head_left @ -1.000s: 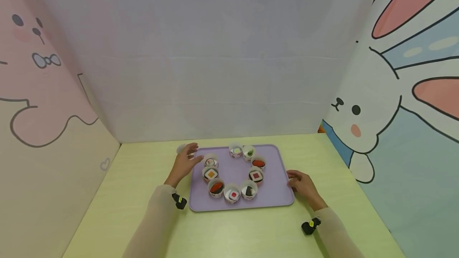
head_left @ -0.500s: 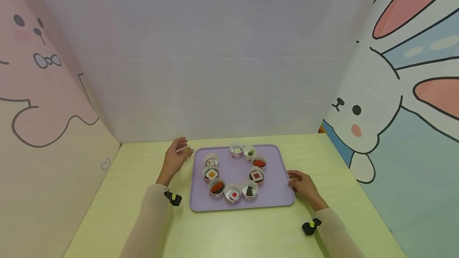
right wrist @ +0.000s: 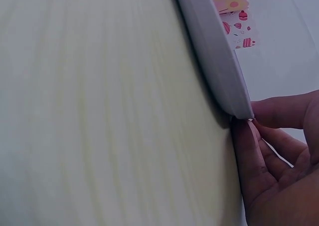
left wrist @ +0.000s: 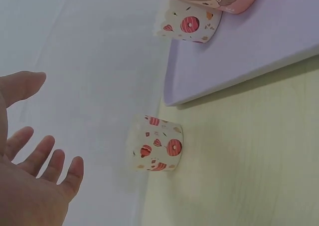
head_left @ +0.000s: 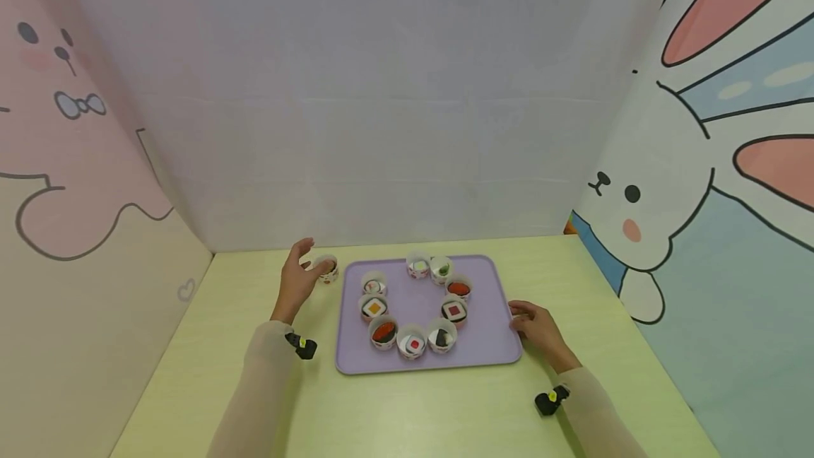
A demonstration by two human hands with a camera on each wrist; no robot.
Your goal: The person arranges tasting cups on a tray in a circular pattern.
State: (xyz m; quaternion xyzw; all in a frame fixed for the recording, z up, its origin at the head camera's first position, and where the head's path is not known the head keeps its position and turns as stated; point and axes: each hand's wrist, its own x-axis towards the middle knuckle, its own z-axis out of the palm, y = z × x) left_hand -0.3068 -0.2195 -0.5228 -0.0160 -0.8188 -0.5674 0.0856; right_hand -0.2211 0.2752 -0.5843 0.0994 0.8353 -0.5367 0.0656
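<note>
A white paper cup (head_left: 326, 268) with a red doughnut print stands on the table, left of the lilac tray's (head_left: 483, 345) far corner. Beside it is my left hand (head_left: 296, 283); in the left wrist view its fingers (left wrist: 75, 173) are spread and apart from the cup (left wrist: 158, 144). My right hand (head_left: 539, 331) holds the tray's right edge, the thumb (right wrist: 281, 111) against the rim and a finger below it. Several paper cups with sushi-like pieces inside form a ring on the tray, among them one with an orange-red topping (head_left: 384, 333).
Yellow-green table (head_left: 394, 415) surrounds the tray. A white cloth wall (head_left: 394, 161) rises behind it, with cartoon-printed sheets at both sides, including a rabbit (head_left: 642, 225) on the right.
My left hand has moved left, from the tray's left edge past the lone cup, which now shows more fully. My right hand and the tray stay as they were.
</note>
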